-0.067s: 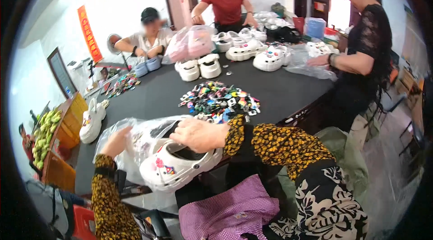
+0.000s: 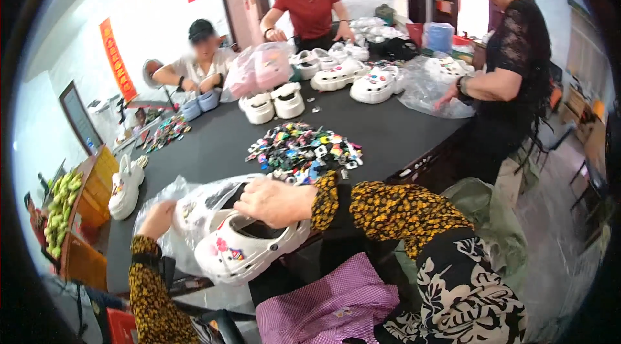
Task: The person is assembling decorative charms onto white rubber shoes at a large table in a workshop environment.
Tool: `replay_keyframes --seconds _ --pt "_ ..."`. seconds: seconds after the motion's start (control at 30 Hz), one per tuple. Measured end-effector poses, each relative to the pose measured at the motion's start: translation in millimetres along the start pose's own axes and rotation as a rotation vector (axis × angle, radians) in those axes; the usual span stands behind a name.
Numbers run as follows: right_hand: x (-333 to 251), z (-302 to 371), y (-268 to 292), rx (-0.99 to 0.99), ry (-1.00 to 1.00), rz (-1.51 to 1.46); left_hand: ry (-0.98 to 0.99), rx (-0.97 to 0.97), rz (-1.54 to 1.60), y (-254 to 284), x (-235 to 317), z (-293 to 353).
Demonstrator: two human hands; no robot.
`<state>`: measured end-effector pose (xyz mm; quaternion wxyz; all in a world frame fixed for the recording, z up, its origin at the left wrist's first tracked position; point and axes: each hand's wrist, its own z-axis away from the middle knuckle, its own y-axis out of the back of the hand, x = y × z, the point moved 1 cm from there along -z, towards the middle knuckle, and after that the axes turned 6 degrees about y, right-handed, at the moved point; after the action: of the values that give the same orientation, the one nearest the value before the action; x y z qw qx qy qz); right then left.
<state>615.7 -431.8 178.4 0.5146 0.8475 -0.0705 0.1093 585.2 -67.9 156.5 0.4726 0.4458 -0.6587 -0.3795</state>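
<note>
A pair of white clogs (image 2: 223, 261) with colourful charms is at the near table edge, toes toward the lower left. My right hand (image 2: 275, 203) is closed on the pair, with fingers hooked into the shoe openings. A clear plastic bag (image 2: 167, 196) lies around the farther clog, which shows through it. My left hand (image 2: 157, 220) is closed on the bag near that clog's toe; its fingertips are partly hidden. The nearer clog is outside the plastic. Just beyond the pair, a heap of colourful shoe charms (image 2: 304, 150) lies on the black table (image 2: 414, 143).
A white clog (image 2: 126, 189) stands at the left table edge. Farther off are more white clogs (image 2: 375, 85), a bagged pink pair (image 2: 259, 72) and a smaller charm heap (image 2: 167, 134). Three people work around the table; one at the right handles a plastic bag (image 2: 430, 95).
My left hand has come slightly toward me, and the farther clog's toe shows more clearly at the bag. My right hand keeps its hold. The whole view has shifted a little.
</note>
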Motion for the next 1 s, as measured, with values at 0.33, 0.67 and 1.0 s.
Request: replay_keyframes --seconds 0.33,0.67,1.0 --pt "-16 5 29 0.033 0.054 0.072 0.074 0.336 -0.146 1 16 -8" --pt "-19 39 43 0.144 0.116 0.237 0.104 0.181 0.037 14 54 -18" --pt "-11 51 72 0.152 0.113 0.203 0.082 -0.237 0.662 14 85 -5"
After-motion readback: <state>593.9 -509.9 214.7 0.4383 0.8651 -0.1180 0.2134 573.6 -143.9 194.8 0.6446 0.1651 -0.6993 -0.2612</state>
